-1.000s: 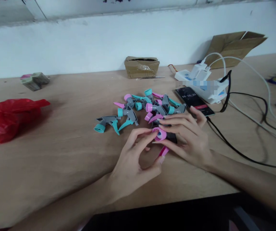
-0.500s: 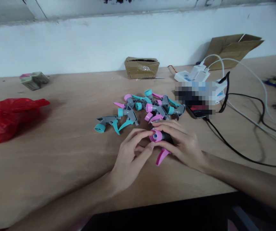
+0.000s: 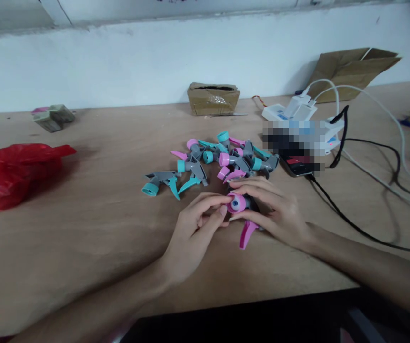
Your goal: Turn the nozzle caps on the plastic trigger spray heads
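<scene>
A grey trigger spray head (image 3: 237, 203) with a pink collar and pink trigger is held just above the table between both hands. The collar's opening faces left toward me, with a small dark round hole at its middle. My right hand (image 3: 278, 209) wraps the grey body, fingers above the collar and thumb below. At the collar's left rim, the thumb and forefinger of my left hand (image 3: 195, 231) are pinched close together against it. Beyond my hands lies a loose pile of grey spray heads (image 3: 194, 169) with turquoise or pink collars and triggers.
A red plastic bag (image 3: 22, 174) lies at the left. Along the wall stand a small cardboard box (image 3: 214, 100) and an open carton (image 3: 347, 71). To the right are a white power strip (image 3: 276, 113), chargers, a phone (image 3: 297, 165) and trailing cables.
The left thumb and forefinger have shifted a little on the pink collar, and its opening shows more. The held spray head has turned slightly; the pile lies as before.
</scene>
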